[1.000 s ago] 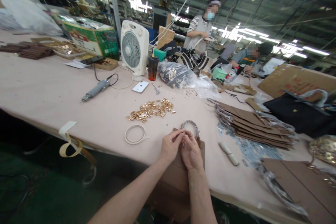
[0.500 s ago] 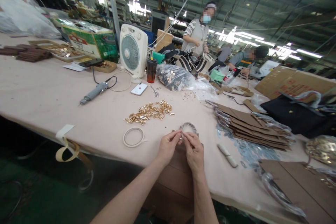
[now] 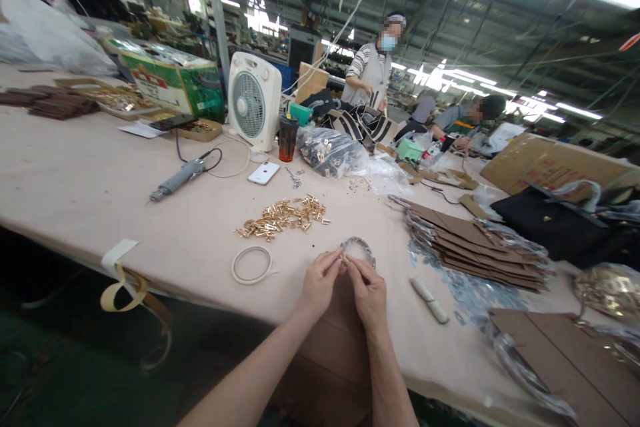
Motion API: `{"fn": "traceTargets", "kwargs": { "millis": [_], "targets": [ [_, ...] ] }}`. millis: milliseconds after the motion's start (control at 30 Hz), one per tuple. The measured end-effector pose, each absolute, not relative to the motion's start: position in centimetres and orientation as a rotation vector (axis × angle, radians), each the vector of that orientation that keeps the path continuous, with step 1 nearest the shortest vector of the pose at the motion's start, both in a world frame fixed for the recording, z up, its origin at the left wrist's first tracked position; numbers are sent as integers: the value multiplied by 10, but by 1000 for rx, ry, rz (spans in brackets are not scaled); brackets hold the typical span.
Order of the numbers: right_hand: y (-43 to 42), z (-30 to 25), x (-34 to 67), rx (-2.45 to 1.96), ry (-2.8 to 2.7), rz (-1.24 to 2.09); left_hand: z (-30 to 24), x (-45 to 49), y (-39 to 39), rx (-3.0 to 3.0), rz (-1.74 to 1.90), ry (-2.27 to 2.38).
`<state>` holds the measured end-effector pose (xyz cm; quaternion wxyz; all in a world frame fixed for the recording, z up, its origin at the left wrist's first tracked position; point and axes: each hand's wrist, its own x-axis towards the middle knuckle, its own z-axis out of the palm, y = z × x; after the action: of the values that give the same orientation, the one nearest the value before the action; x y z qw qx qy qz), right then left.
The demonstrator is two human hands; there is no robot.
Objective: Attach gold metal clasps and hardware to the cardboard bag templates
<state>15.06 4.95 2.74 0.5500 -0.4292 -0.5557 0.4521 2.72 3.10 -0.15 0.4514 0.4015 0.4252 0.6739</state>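
Note:
My left hand and my right hand meet near the table's front edge, fingertips pinched together. Between them is a small gold-coloured metal fitting, mostly covered by the fingers. Below the hands a brown bag piece hangs over the edge. Its curved handle, which looks wrapped in clear plastic, arches up behind the fingertips. Just beyond lies a loose pile of gold metal fittings. To the left of my hands a roll of tape lies flat.
An electric screwdriver, a phone, a fan and a tumbler stand or lie farther back. Stacked brown bag pieces and a rolled light-coloured object are to the right. A co-worker stands across the table.
The view has shifted slightly. Both hands stay pinched together at the same spot on the bag piece, with only small finger movement. The co-worker's hands across the table have moved a little.

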Motion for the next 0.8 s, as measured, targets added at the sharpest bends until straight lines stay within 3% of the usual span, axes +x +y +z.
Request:
{"fn": "traceTargets", "kwargs": {
  "millis": [267,567,800],
  "targets": [
    [55,5,143,-1169,-1153,1091,9,31,21,1195,1714,1154],
    [52,-1,128,-840,-701,1535,0,32,24,1067,1659,1134],
    [43,1,129,-865,-785,1520,6,27,24,1293,1699,1260]
  ]
}}
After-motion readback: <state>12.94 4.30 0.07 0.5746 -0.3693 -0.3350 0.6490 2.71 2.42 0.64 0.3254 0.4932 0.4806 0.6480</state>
